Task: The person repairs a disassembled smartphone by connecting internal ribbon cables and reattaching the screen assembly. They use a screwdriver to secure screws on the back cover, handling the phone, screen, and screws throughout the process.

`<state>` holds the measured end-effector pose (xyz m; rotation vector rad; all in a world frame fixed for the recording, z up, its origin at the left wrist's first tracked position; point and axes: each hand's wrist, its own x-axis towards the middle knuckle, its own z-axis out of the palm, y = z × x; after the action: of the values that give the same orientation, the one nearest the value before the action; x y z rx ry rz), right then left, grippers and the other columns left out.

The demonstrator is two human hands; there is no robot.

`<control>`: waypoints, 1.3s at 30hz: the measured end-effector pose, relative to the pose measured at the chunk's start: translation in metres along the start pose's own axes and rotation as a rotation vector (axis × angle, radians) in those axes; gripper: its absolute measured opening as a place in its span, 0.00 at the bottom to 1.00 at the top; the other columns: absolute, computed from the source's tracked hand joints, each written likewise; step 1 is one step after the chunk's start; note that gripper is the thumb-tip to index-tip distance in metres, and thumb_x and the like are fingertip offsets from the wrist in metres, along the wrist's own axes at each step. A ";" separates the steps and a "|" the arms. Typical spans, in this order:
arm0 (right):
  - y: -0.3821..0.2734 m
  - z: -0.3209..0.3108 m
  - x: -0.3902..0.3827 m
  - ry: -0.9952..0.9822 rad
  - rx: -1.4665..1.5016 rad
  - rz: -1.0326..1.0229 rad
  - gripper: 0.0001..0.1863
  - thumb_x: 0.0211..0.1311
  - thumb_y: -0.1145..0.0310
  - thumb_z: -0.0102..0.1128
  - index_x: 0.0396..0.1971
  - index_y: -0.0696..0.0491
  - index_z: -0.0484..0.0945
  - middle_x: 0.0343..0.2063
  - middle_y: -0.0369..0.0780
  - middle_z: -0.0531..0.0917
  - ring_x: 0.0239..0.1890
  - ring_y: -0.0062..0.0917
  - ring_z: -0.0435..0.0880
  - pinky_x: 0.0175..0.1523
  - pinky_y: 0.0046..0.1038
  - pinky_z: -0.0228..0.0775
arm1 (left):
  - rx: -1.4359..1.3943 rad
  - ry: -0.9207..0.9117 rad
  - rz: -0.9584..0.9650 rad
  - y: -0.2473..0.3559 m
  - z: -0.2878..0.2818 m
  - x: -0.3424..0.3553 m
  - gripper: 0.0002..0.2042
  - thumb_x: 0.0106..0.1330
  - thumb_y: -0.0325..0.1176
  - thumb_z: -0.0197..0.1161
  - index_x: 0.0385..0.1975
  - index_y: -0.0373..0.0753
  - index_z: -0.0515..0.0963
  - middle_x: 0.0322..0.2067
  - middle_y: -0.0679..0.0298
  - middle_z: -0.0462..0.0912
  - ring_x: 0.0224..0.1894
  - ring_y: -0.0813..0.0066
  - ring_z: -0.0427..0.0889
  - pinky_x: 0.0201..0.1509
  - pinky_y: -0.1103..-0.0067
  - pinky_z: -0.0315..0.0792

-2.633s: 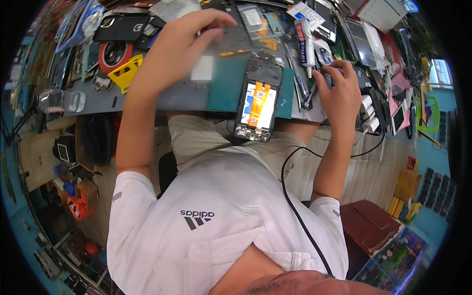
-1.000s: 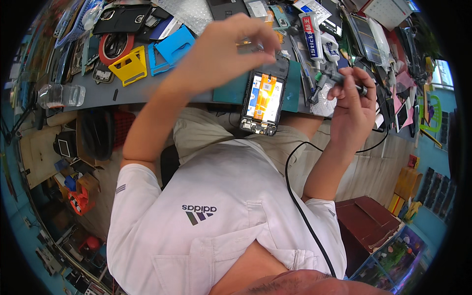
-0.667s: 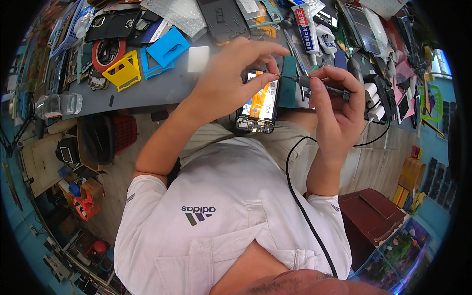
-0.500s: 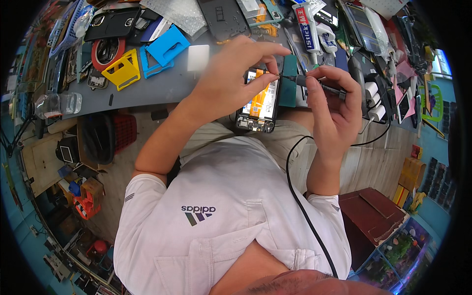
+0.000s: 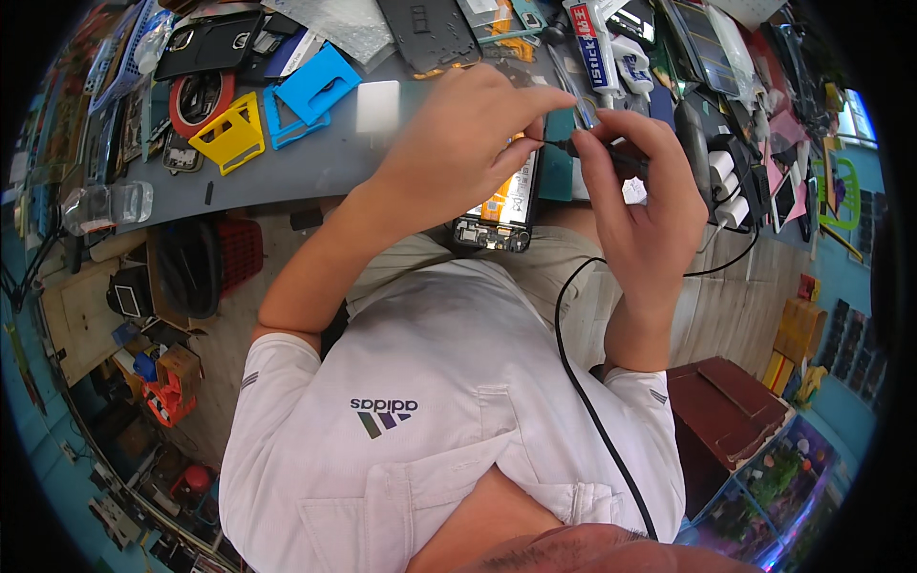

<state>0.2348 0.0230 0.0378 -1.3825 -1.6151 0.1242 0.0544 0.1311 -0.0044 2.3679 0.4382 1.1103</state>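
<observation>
My right hand (image 5: 652, 205) holds a screwdriver (image 5: 572, 146), left hand (image 5: 457, 134) at its tip, grip unclear, phone (image 5: 493, 236) at the tip's seven o'clock

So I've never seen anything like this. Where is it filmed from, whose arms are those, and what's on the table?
There's no machine here, just a person's two bare hands. A wide fisheye camera worn on the head looks down, so straight edges bend and the white shirt fills the lower part.

The right hand holds a dark, slim tool; its tip is close to the fingertips of the left hand. Whether those grip anything is too small to tell. An opened phone is partly hidden by that hand.

Elsewhere on the grey table are a yellow stand, a blue stand and a glue tube.
</observation>
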 end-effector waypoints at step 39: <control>0.005 -0.007 0.054 -0.415 -0.292 -0.278 0.16 0.64 0.65 0.77 0.47 0.53 0.82 0.35 0.41 0.88 0.35 0.36 0.89 0.37 0.31 0.78 | 0.226 0.171 -0.096 -0.015 -0.035 -0.017 0.25 0.62 0.23 0.74 0.61 0.40 0.84 0.43 0.65 0.90 0.45 0.66 0.84 0.54 0.71 0.75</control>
<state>0.2496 0.0649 0.0701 -1.3922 -2.2289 0.0090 0.0158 0.1453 -0.0040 2.4207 0.7657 1.2825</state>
